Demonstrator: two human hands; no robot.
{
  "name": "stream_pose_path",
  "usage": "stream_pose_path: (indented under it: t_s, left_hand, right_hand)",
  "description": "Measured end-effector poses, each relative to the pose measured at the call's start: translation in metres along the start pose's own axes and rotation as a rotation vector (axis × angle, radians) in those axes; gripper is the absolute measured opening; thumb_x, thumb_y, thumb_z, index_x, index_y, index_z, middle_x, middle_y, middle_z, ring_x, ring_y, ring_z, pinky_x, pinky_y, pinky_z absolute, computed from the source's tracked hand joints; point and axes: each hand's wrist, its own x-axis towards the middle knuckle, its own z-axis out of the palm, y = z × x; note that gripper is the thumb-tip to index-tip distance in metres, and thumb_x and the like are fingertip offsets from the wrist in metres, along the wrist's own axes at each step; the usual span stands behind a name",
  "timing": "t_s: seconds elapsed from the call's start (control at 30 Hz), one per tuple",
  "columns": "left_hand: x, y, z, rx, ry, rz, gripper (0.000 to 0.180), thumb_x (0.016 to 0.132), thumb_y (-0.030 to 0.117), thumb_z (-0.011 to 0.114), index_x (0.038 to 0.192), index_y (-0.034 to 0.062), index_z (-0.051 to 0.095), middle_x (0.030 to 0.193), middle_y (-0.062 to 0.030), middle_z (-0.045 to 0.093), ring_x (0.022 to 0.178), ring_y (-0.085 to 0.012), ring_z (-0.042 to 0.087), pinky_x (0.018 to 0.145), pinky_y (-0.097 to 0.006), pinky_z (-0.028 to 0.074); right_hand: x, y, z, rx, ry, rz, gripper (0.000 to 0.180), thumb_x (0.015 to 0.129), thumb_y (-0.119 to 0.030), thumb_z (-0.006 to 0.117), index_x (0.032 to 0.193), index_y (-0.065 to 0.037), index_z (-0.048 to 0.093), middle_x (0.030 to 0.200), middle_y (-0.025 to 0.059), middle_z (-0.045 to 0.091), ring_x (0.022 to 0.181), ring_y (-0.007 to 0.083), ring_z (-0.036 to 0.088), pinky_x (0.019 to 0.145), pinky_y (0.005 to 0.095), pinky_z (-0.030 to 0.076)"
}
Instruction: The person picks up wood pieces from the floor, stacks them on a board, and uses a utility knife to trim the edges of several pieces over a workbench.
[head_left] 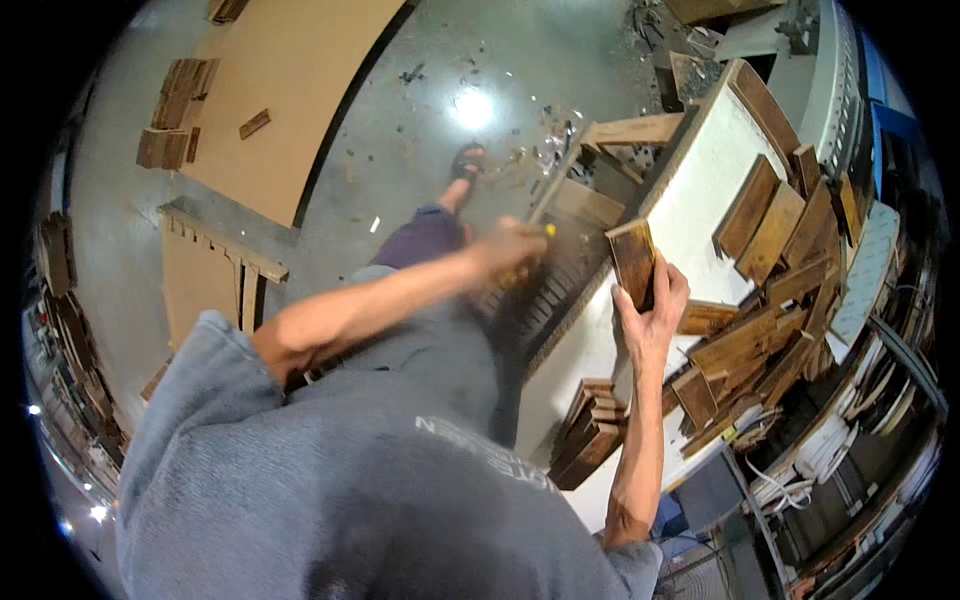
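My right hand (658,298) is closed around a dark brown wooden block (632,262), thumb on one side and fingers on the other. The block is held tilted at the edge of a white-topped workbench (690,190). My left hand (512,250), smeared by motion, is closed on a hand tool with a yellow part (550,231) showing at the fist. A long thin shaft seems to run from it toward the far side, but blur hides its exact kind. The left hand is off the bench edge, apart from the block.
Loose brown wood pieces (765,340) are heaped on the bench's right side. A small stack of blocks (590,435) stands nearer me. Far left, a tan board (275,90) carries more blocks (180,100). Scraps litter the grey floor (430,110). White cables (785,490) hang at the lower right.
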Motion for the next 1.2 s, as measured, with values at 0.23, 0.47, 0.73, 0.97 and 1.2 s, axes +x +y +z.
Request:
stream_pose_path:
  t_s: [0.23, 0.47, 0.73, 0.97, 1.2]
  left_hand:
    - [-0.04, 0.039, -0.005, 0.285, 0.123, 0.134, 0.057, 0.097, 0.017, 0.058, 0.147, -0.0053, 0.043, 0.081, -0.0021, 0.059, 0.059, -0.0097, 0.057, 0.048, -0.025, 0.045]
    - [-0.058, 0.011, -0.01, 0.06, 0.054, 0.111, 0.048, 0.094, 0.011, 0.057, 0.14, -0.003, 0.052, 0.083, -0.0039, 0.058, 0.059, -0.0116, 0.06, 0.044, -0.025, 0.047]
    - [-0.057, -0.012, 0.01, 0.145, -0.083, 0.137, 0.041, 0.1, 0.015, 0.054, 0.137, -0.0014, 0.055, 0.092, -0.0059, 0.06, 0.06, -0.0109, 0.059, 0.044, -0.025, 0.05]
    - [-0.104, -0.009, 0.034, 0.254, -0.016, 0.296, 0.04, 0.1, 0.018, 0.056, 0.135, -0.0014, 0.054, 0.093, -0.0055, 0.062, 0.062, -0.0127, 0.061, 0.05, -0.027, 0.055]
    - [-0.188, 0.027, 0.067, 0.456, -0.273, 0.819, 0.06, 0.074, 0.017, 0.085, 0.125, 0.0007, 0.058, 0.099, -0.0017, 0.06, 0.086, -0.0107, 0.059, 0.073, -0.027, 0.05]
  right_hand:
    - [0.002, -0.017, -0.045, 0.16, -0.035, 0.175, 0.075, 0.073, -0.03, 0.081, 0.139, -0.004, 0.056, 0.121, 0.0177, 0.058, 0.115, 0.0314, 0.055, 0.102, 0.0423, 0.045]
    - [-0.153, -0.034, -0.122, 1.597, 0.277, 0.379, 0.074, 0.097, -0.048, 0.055, 0.149, 0.002, 0.038, 0.136, 0.0237, 0.053, 0.103, 0.0252, 0.065, 0.087, 0.0365, 0.058]
    - [-0.244, -0.041, -0.099, 1.967, 0.555, 0.401, 0.074, 0.103, -0.053, 0.04, 0.145, 0.007, 0.039, 0.128, 0.0228, 0.056, 0.097, 0.0261, 0.062, 0.076, 0.0357, 0.057]
    - [-0.262, -0.066, -0.091, 1.711, 0.878, 0.55, 0.066, 0.099, -0.049, 0.056, 0.134, 0.006, 0.048, 0.112, 0.0192, 0.059, 0.103, 0.0275, 0.06, 0.086, 0.0417, 0.057]
    - [-0.177, -0.127, -0.02, 1.03, 0.617, 0.434, 0.051, 0.099, -0.044, 0.06, 0.132, -0.005, 0.052, 0.116, 0.0144, 0.062, 0.107, 0.0238, 0.063, 0.092, 0.0433, 0.055]
